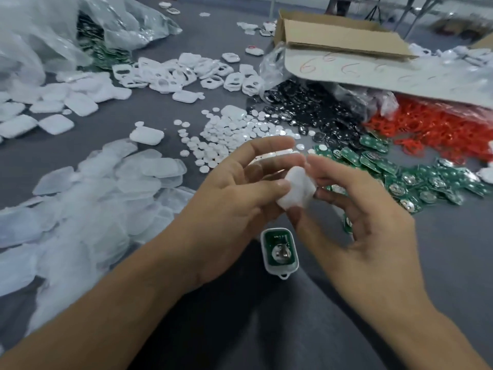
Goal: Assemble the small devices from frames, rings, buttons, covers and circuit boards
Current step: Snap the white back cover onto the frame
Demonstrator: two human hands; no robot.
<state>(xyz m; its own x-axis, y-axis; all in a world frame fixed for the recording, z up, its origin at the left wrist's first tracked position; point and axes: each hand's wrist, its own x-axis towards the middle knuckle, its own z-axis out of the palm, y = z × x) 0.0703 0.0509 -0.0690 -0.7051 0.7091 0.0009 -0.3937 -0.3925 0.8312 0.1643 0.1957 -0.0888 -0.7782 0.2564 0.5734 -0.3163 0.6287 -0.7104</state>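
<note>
left hand [234, 201] and right hand [370, 217] each have their grip clamped on the white cover [297, 186], above a frame [281, 271] with a circuit board [276, 240] near the tabletop [440, 252] front edge.

L hand [232, 188] & R hand [368, 217] meet mid-air, both pinching, forearms converging.

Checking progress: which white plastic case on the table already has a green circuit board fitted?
The open white plastic case lying nearest the person, bottom centre: a green circuit board shows inside it; the others show only white.
</note>
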